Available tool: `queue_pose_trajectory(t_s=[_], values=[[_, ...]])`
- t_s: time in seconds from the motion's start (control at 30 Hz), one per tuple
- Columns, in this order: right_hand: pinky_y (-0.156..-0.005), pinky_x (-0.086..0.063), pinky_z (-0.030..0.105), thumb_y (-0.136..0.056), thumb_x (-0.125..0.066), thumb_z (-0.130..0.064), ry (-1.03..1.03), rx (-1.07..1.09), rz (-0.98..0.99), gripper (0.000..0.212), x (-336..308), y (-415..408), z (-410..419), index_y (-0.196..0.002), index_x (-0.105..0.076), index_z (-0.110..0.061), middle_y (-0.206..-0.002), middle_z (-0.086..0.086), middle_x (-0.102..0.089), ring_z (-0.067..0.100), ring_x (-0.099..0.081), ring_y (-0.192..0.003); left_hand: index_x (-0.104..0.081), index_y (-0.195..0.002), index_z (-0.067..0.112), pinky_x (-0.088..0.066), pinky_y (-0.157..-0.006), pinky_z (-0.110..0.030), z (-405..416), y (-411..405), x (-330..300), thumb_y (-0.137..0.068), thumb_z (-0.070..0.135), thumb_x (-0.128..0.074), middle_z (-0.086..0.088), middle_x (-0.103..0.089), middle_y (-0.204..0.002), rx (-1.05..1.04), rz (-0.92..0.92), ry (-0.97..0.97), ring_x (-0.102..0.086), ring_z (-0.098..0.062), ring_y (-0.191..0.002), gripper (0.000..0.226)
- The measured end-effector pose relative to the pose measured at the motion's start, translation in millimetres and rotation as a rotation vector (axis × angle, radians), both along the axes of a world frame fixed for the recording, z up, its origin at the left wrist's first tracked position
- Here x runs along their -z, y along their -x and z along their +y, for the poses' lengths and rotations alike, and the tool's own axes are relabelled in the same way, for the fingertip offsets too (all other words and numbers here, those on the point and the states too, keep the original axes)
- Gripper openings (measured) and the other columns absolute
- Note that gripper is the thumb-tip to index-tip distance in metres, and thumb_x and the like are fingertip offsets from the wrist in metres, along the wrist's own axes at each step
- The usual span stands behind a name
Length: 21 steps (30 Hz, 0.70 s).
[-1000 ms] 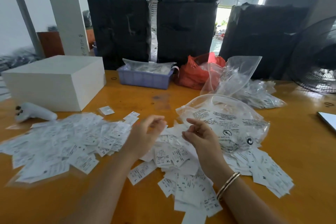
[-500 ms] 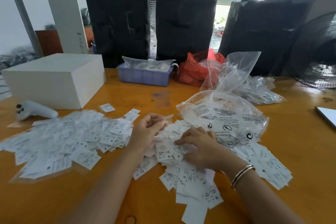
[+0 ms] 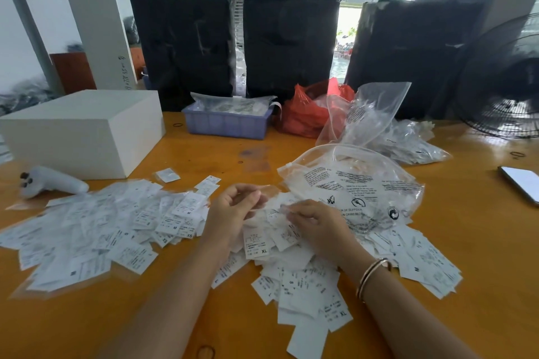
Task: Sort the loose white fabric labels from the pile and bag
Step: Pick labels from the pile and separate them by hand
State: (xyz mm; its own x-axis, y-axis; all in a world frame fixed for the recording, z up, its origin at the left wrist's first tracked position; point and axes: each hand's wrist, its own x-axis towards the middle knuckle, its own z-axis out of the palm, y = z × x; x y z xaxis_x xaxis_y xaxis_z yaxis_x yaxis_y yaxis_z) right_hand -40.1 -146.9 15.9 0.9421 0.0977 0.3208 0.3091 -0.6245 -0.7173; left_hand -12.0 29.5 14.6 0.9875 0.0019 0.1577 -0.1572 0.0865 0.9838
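Observation:
A heap of loose white fabric labels [image 3: 294, 277] lies in front of me on the orange table [image 3: 472, 236]. A wider, flatter spread of labels [image 3: 87, 236] covers the table to the left. A clear printed plastic bag [image 3: 353, 183] lies just behind the heap, its mouth facing left. My right hand [image 3: 318, 227] is down on the heap with bent fingers, and its blurred fingertips pinch a label. My left hand [image 3: 233, 213] hovers beside it, fingers loosely curled round an empty hollow.
A white box [image 3: 81, 131] and a white controller [image 3: 49, 183] sit at the left. At the back stand a purple tray [image 3: 227, 127], a red bag [image 3: 303, 116] and more clear bags [image 3: 408, 143]. A phone [image 3: 522, 185] lies at the right, below a fan [image 3: 507, 79].
My right hand came down from above the heap onto the labels and has curled its fingers at one. My left hand dropped slightly and stayed curled.

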Motion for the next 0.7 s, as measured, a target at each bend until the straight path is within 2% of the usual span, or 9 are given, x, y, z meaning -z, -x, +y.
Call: queue_pose_trajectory(t_s=[0.07,0.13,0.17,0.23,0.3,0.37,0.47,0.6,0.7], values=[[-0.068,-0.045,0.007,-0.091,-0.06,-0.03,-0.134,0.051,-0.046,0.023,0,2,0,-0.111,-0.07,-0.025,-0.085,-0.023,-0.065,-0.012,-0.058,-0.074,-0.067,-0.094,0.02,-0.047,-0.067,-0.019,0,1,0,-0.09,0.015,-0.061,0.006,-0.075,-0.084,0.005,-0.013,-0.013,-0.069,-0.004,-0.078,0.009],[-0.052,-0.041,0.008,-0.094,-0.056,-0.023,-0.301,0.092,-0.061,0.03,0,3,-3,-0.121,-0.06,-0.034,-0.055,-0.021,-0.06,-0.007,-0.057,-0.053,-0.068,-0.093,0.022,-0.048,-0.068,-0.02,-1,0,1,-0.091,0.017,-0.06,0.008,-0.074,-0.082,0.008,-0.022,-0.038,-0.068,-0.003,-0.077,0.01],[-0.052,-0.041,0.01,-0.095,-0.054,-0.019,-0.364,0.103,-0.058,0.035,0,4,-3,-0.123,-0.055,-0.04,-0.05,-0.015,-0.058,-0.003,-0.058,-0.05,-0.068,-0.092,0.023,-0.048,-0.067,-0.019,-1,-1,2,-0.09,0.017,-0.061,0.009,-0.074,-0.081,0.015,-0.024,-0.053,-0.068,-0.002,-0.075,0.009],[-0.053,-0.046,0.019,-0.096,-0.051,-0.014,-0.402,0.131,-0.047,0.035,0,5,0,-0.111,-0.059,-0.045,-0.056,-0.007,-0.061,0.005,-0.06,-0.051,-0.069,-0.089,0.024,-0.05,-0.062,-0.015,-2,-1,3,-0.089,0.017,-0.063,0.01,-0.073,-0.077,0.041,-0.048,-0.108,-0.067,-0.001,-0.072,0.009],[-0.056,-0.052,0.028,-0.097,-0.049,-0.011,-0.442,0.14,-0.02,0.03,0,6,4,-0.101,-0.067,-0.034,-0.071,-0.004,-0.067,0.007,-0.064,-0.056,-0.069,-0.088,0.028,-0.052,-0.061,-0.015,-1,-2,5,-0.087,0.019,-0.066,0.011,-0.072,-0.075,0.074,-0.116,-0.222,-0.066,-0.001,-0.071,0.009],[-0.062,-0.054,0.022,-0.095,-0.052,-0.018,-0.454,0.069,0.011,0.021,-1,7,8,-0.104,-0.069,-0.028,-0.083,-0.007,-0.069,0.004,-0.067,-0.07,-0.067,-0.092,0.033,-0.054,-0.063,-0.017,-1,-2,6,-0.085,0.025,-0.069,0.013,-0.072,-0.076,0.117,-0.186,-0.355,-0.067,-0.003,-0.072,0.01],[-0.065,-0.047,0.011,-0.087,-0.062,-0.035,-0.229,0.043,-0.003,0.013,2,5,11,-0.098,-0.069,-0.034,-0.082,-0.017,-0.068,-0.006,-0.063,-0.077,-0.062,-0.1,0.036,-0.054,-0.064,-0.022,0,-1,6,-0.083,0.035,-0.07,0.012,-0.072,-0.078,0.167,-0.203,-0.423,-0.067,-0.006,-0.073,0.02],[-0.06,-0.049,0.012,-0.086,-0.066,-0.023,-0.485,0.087,-0.006,0.008,1,4,14,-0.083,-0.071,-0.028,-0.074,-0.011,-0.072,0.001,-0.066,-0.07,-0.068,-0.097,0.028,-0.053,-0.066,-0.022,2,0,0,-0.063,0.042,-0.077,0.006,-0.074,-0.083,0.291,0.008,-0.188,-0.068,-0.01,-0.079,0.038],[-0.064,-0.048,0.009,-0.086,-0.067,-0.018,-0.665,0.049,0.024,0.009,-1,5,16,-0.086,-0.073,-0.025,-0.079,-0.01,-0.074,0.001,-0.068,-0.076,-0.072,-0.082,0.021,-0.051,-0.067,-0.021,3,0,0,-0.066,0.029,-0.078,0.0,-0.074,-0.085,0.251,0.076,-0.083,-0.069,-0.012,-0.08,0.02]])
